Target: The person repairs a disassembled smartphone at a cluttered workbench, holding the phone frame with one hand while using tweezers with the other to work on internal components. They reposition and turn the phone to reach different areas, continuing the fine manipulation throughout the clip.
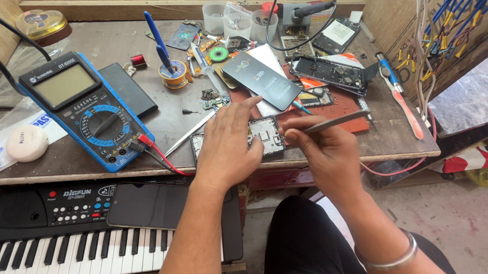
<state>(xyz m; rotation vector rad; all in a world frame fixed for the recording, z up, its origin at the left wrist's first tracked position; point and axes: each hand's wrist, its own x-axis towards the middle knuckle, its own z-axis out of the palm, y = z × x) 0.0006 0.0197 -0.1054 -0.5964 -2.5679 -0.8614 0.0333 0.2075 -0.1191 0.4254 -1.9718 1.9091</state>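
Open phone (263, 134) lies at the bench's (385, 139) front edge, just inside the lip, w/ little bare surface around it. Meter (87, 110) sits to its left, leads (160, 153) running right up to the phone; red mat (347, 122) & a stripped phone frame (330, 72) crowd the right and rear. Spare tweezers (190, 133) lie just left of the phone. Freest room is off the front edge, over the keyboard (64, 238) below.

Left hand (227, 146) lies palm-down on the phone, fingers spread flat, pinning it, not gripping. Right hand (324, 149) is curled tight, thumb & fingers pinching tweezers (333, 122) that point right, near level, wrist off the bench edge. Bangle (389, 255) on right forearm.
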